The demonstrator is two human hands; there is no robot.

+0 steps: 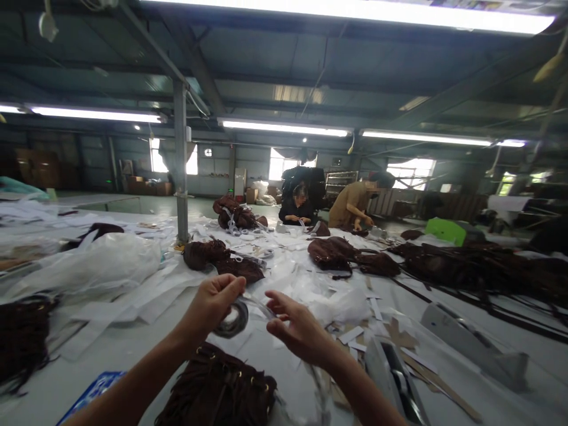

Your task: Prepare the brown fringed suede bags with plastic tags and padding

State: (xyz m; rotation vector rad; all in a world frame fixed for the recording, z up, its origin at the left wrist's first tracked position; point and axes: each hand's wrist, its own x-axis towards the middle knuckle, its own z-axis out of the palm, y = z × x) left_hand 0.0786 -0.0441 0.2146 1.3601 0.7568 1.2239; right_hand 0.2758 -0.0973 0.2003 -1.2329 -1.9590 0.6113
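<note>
My left hand [215, 303] is closed on a roll of clear tape [231, 320], held above the white table [133, 349]. A strip of tape [257, 304] runs from the roll to my right hand [298, 327], whose thumb and fingers pinch its end. Just below my hands lies a dark brown fringed bag [217, 390] with small brass fittings. A clear strip hangs down under my right wrist.
Several brown bags [337, 253] and plastic sheets [106, 263] lie over the table, with paper scraps [355, 337]. A grey tool [393, 378] sits at my right. A steel post [180, 160] stands ahead. Two people [355, 204] work at the far end.
</note>
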